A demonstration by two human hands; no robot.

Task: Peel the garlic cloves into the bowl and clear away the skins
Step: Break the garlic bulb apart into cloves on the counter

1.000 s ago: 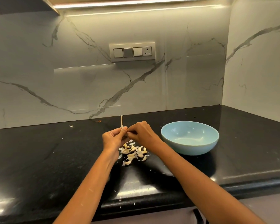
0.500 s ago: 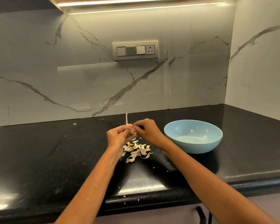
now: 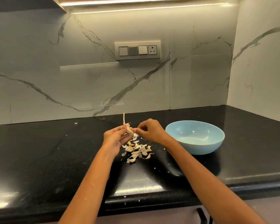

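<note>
One bowl (image 3: 195, 137), pale blue, stands right of centre on the black surface (image 3: 39, 159); nothing lies in it that can be seen, only glare on its inner floor. Left of the bowl and apart from it, at the frame's centre, a pile (image 3: 137, 151) of garlic cloves and loose skins lies on the surface; the cloves look like about ten, but skins overlap them and an exact count cannot be made. Small skin flakes are scattered around the pile and toward the front edge.

Two hands are close together just above the pile. The left hand (image 3: 116, 138) holds the garlic head (image 3: 128, 129), its thin stalk pointing up, with fingers curled round it. The right hand (image 3: 149, 130) pinches at the head's right side with thumb and fingertips.

One switch plate (image 3: 137, 50) sits on the marble wall at upper centre, with three switches and one socket.
</note>
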